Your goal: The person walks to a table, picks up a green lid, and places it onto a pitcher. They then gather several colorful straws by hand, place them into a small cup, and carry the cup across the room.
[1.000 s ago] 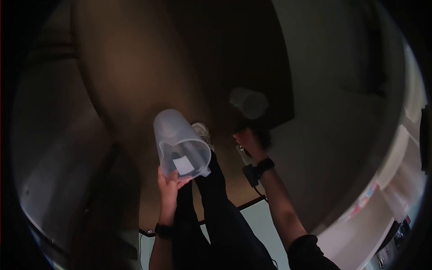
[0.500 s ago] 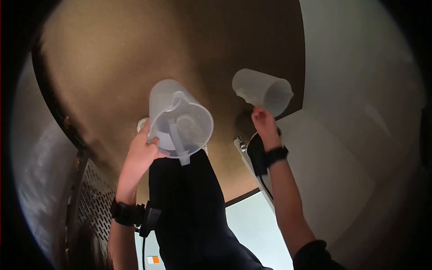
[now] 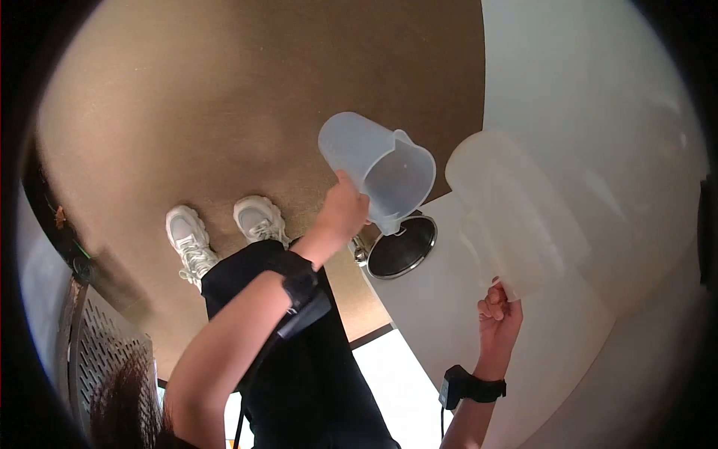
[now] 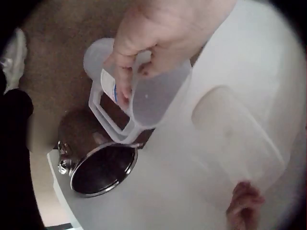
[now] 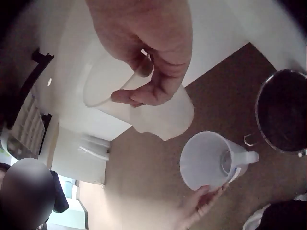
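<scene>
My left hand grips a translucent pitcher by its side near the rim, tilted with its mouth toward the lower right. In the left wrist view its handle stands free below the fingers and a white label shows. To the right, my right hand pinches the rim of a second translucent container, also held tilted. The right wrist view shows thumb and fingers on that rim. The two vessels are apart.
A round metal vessel with a dark inside stands below the pitcher, at the edge of a white surface. Brown floor lies on the left, with two white shoes. A perforated metal panel is at the lower left.
My left hand has carried the pitcher to the right, over beside the metal vessel. My right hand has moved right and back toward the body with the second container. The shoes now show fully.
</scene>
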The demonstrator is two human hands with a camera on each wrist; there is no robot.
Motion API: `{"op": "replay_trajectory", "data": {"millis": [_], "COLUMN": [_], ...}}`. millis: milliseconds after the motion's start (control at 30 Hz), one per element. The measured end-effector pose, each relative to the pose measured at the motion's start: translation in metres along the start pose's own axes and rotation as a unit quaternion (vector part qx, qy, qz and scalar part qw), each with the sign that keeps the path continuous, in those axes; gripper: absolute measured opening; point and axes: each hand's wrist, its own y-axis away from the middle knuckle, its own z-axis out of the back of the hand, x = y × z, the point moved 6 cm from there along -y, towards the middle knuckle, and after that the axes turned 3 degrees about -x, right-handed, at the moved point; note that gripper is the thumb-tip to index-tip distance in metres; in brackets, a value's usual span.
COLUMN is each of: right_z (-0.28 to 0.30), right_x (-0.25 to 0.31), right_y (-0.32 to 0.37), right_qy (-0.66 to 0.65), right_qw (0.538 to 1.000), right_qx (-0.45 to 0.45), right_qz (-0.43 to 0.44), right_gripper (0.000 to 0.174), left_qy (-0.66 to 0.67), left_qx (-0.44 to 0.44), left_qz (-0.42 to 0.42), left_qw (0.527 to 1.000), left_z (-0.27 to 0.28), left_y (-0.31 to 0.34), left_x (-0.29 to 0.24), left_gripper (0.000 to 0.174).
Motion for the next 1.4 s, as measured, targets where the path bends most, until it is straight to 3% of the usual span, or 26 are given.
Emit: {"op": "replay_trajectory", "data": {"millis": [33,100,200,300,367,433,500,600,633,733,800,867,933,1033,1067,1100,1133,1300,1333,1400], "right_z": [0.004,0.047,0.046,0.057,0.06,0.054,0.04,0.026,0.011,0.017,0.0,-0.03,-0.054,-0.059,-0.055,-0.053,-0.071,-0.065,-0.059,-0.051], "right_x": [-0.002,-0.034,-0.054,-0.07,-0.074,-0.075,-0.074,-0.074,-0.068,-0.086,-0.082,-0.053,-0.022,0.022,0.046,0.071,0.087,0.199,0.217,0.255], "right_y": [0.001,-0.034,-0.033,-0.022,-0.019,-0.012,0.0,0.021,0.035,0.048,0.074,0.11,0.139,0.164,0.174,0.179,0.231,0.287,0.296,0.314], "right_qy": [-0.016,-0.073,-0.14,-0.155,-0.146,-0.142,-0.144,-0.157,-0.116,0.021,0.098,0.187,0.121,0.198,0.223,0.258,0.299,0.267,0.26,0.229], "right_qw": [1.0,0.995,0.988,0.984,0.984,0.983,0.981,0.978,0.977,0.982,0.966,0.94,0.934,0.89,0.884,0.877,0.873,0.905,0.911,0.925], "right_qx": [-0.02,-0.068,0.048,-0.069,-0.078,-0.082,-0.081,-0.053,-0.101,-0.044,0.063,0.14,0.27,0.347,0.356,0.356,0.346,0.33,0.319,0.302], "right_qz": [0.004,-0.028,-0.032,-0.049,-0.065,-0.081,-0.097,-0.123,-0.15,-0.184,-0.233,-0.248,-0.203,-0.221,-0.205,-0.194,-0.169,-0.032,-0.014,0.031], "right_gripper": [0.025,0.025,0.025,0.027,0.028,0.028,0.028,0.03,0.03,0.031,0.03,0.031,0.033,0.031,0.032,0.033,0.034,0.035,0.035,0.034], "left_qy": [-0.048,0.015,0.034,-0.047,-0.111,-0.166,-0.193,-0.112,-0.088,-0.098,-0.081,-0.044,-0.032,0.009,0.146,0.194,0.196,0.085,0.132,0.008], "left_qx": [-0.037,-0.018,0.005,-0.016,-0.02,-0.001,-0.003,-0.04,-0.061,-0.147,-0.202,-0.218,-0.231,-0.233,-0.204,-0.134,-0.09,-0.053,-0.057,-0.075], "left_qz": [-0.079,-0.04,-0.026,-0.036,0.001,0.088,0.055,0.049,0.038,0.002,-0.036,-0.076,-0.067,-0.098,-0.065,-0.013,-0.053,-0.13,-0.156,-0.188], "left_qw": [0.995,0.999,0.999,0.998,0.994,0.982,0.98,0.992,0.994,0.984,0.975,0.972,0.97,0.968,0.966,0.972,0.975,0.986,0.977,0.979], "left_z": [-0.006,-0.037,-0.053,-0.052,-0.044,-0.02,0.0,0.034,0.045,0.054,0.053,0.043,0.028,-0.003,-0.021,-0.034,-0.014,-0.035,-0.037,-0.045], "left_y": [-0.005,-0.036,-0.042,-0.037,-0.024,0.013,0.042,0.101,0.122,0.174,0.225,0.277,0.321,0.369,0.385,0.397,0.448,0.525,0.531,0.548], "left_x": [0.0,0.017,0.012,0.016,0.023,0.025,0.042,0.048,0.047,0.032,0.004,-0.033,-0.072,-0.101,-0.106,-0.122,-0.134,-0.199,-0.205,-0.237], "left_gripper": [0.059,0.064,0.072,0.08,0.081,0.078,0.078,0.062,0.057,0.045,0.042,0.052,0.051,0.048,0.05,0.055,0.059,0.071,0.069,0.056]}}
